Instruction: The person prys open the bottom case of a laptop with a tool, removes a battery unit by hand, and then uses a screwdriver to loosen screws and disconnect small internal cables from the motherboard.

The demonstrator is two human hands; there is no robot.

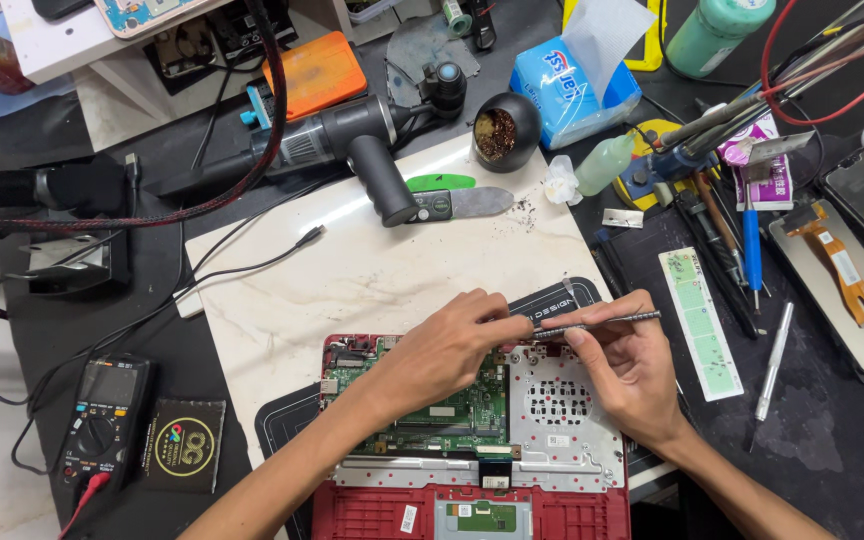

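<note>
Both hands meet over the opened red laptop (472, 500) at the bench's near edge. The right hand (624, 375) pinches a thin metal tool (602, 322); the left hand (447, 345) closes over its tip, hiding it.

A multimeter (104, 412), tissue pack (574, 88) and green bottle (714, 32) lie around.

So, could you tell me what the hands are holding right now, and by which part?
Both hands share a slim metal tool: the right hand pinches its shaft near the middle, and the left hand closes on its tip end, over the opened red laptop.
</note>
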